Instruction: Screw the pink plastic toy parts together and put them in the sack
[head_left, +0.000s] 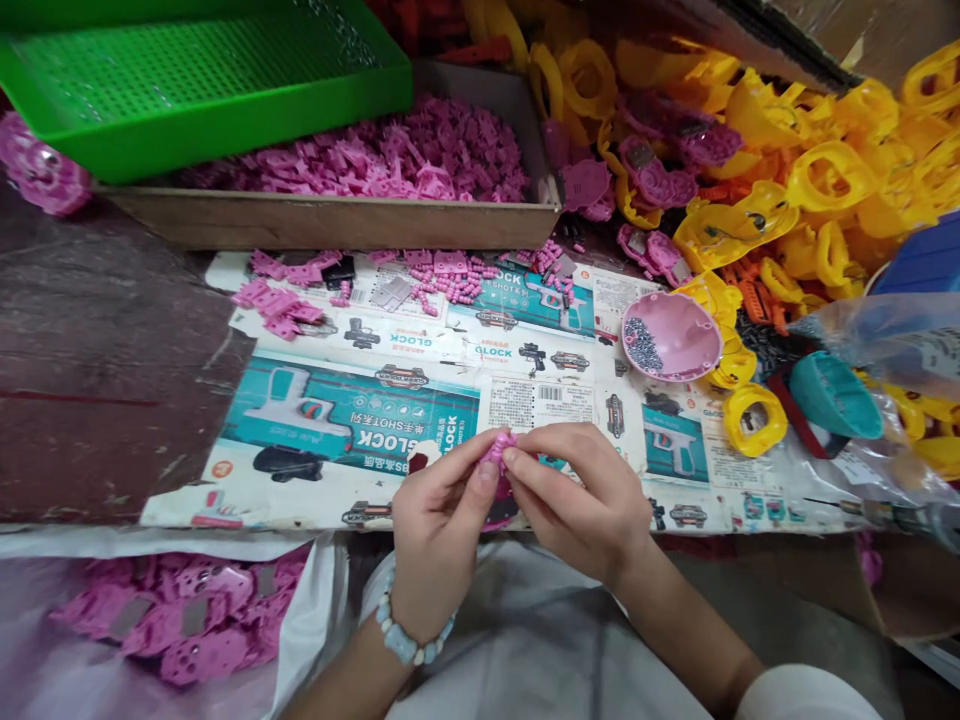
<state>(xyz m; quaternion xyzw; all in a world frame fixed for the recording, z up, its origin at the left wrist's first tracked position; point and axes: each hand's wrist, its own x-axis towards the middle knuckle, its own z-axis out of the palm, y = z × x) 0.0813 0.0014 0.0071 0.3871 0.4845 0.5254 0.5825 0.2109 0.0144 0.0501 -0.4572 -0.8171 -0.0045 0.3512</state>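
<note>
My left hand (439, 530) and my right hand (581, 500) meet at the near edge of the table. Both pinch one small pink plastic part (499, 452) between fingertips and thumbs. The part is mostly hidden by the fingers. A beaded bracelet (409, 640) circles my left wrist. Under the hands lies a flattened printed toy-gun carton (352, 415) that covers the table.
A cardboard box of small pink parts (390, 160) stands behind, a green tray (187, 70) resting on it. A pink bowl with tiny metal screws (670, 335) is at right, by a yellow parts heap (817, 170) and a teal funnel (836, 395). Assembled pink pieces (187, 620) lie lower left.
</note>
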